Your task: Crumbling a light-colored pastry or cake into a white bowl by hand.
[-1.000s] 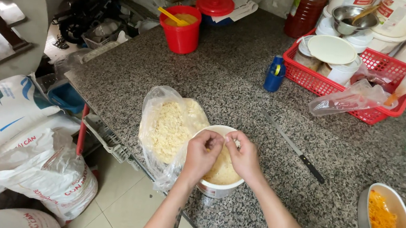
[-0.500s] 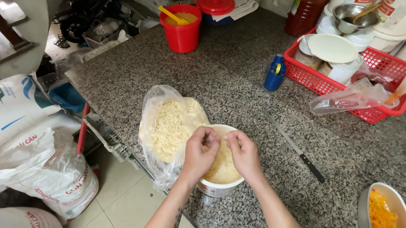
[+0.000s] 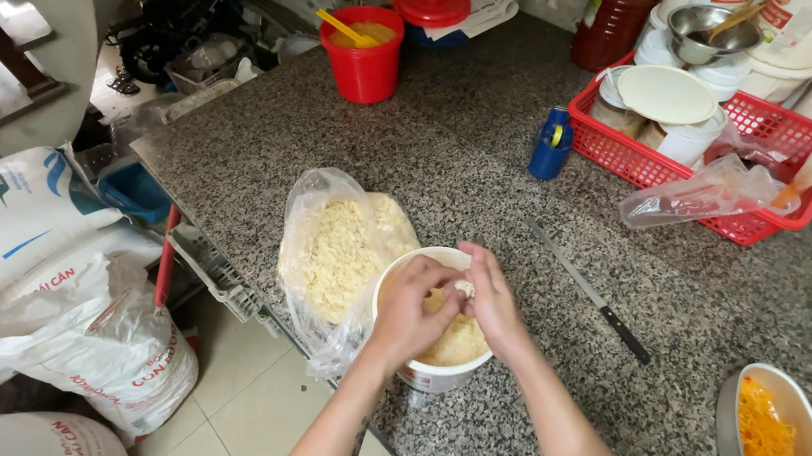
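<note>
White tub (image 3: 411, 367) of pale crumbly food sits under both hands; left hand (image 3: 410, 311) and right hand (image 3: 491, 302) pinch one small lump together above it. Just left of them lies a clear bag (image 3: 333, 251) of crumbs; right, a knife (image 3: 589, 289).

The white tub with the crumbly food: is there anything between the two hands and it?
Nothing visible. The left hand and the right hand are already over the white tub, fingers together above the crumbly food. The plastic bag lies beside it, to the left.
</note>
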